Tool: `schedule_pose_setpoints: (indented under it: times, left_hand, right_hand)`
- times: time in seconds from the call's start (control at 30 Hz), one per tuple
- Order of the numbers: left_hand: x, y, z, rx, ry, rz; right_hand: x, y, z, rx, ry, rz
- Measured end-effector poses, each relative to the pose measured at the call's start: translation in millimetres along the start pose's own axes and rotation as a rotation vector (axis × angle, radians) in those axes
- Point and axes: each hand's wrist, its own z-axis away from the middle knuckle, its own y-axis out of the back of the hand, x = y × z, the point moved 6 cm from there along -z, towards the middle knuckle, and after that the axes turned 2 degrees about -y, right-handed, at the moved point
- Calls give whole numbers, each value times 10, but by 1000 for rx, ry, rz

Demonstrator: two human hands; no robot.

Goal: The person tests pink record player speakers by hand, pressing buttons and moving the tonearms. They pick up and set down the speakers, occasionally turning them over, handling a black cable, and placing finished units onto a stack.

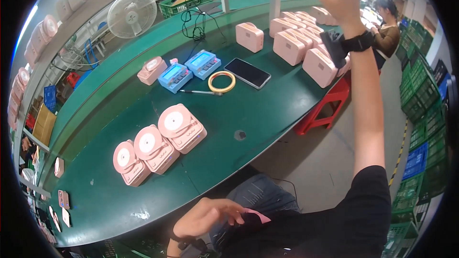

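Observation:
My left hand [208, 215] is low over my lap, its fingers loosely bent and apart. A small pink piece [258, 215] shows beside its fingertips against my black shirt; I cannot tell whether they touch. My right hand [338, 1] is raised at the upper right, away from the table, thumb apart from the fingers. The top edge of the view cuts off part of it, and nothing shows in it. Three pale pink record-player-shaped devices [152, 142] stand in a row on the green table [229, 150]. Below my raised arm are several pink suitcase-shaped boxes [319, 67].
Farther back on the table lie two blue devices with screens [203, 63], a yellow tape roll [222, 81], a pen [201, 92] and a phone [247, 72]. A red stool [325, 106] stands beside the table. Green crates [420, 91] line the right; another person [388, 31] sits beyond.

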Motion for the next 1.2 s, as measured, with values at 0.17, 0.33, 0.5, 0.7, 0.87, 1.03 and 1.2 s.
schedule_pose_setpoints:
  times: [0.17, 0.33, 0.5, 0.7, 0.87, 1.03, 1.2]
  left_hand:
    - [311, 387, 347, 361, -391, -151]
    - [627, 1052, 1087, 847, -791, -136]
    - [665, 1631, 1695, 922, -887, -32]
    - [515, 2296, 1764, 1381, -392, -569]
    - [-261, 2783, 1510, 1065, 142, -1230]
    - [-550, 2591, 1223, 1204, 91, -1170]
    - [-212, 2485, 883, 1027, 137, -736]
  right_hand:
    - [155, 19, 140, -84, -88, -114]
    - [71, -422, 742, -343, -43, -198]
    - [-618, -1136, 1633, -725, -74, -484]
    - [-2253, -1688, 2165, -1098, 16, -876]
    - [-2752, -2002, 2155, -997, 117, -924]
    - [-2649, -2100, 2189, -1066, 183, -979]
    - [-2008, -1953, 2193, -1147, 188, -1036]
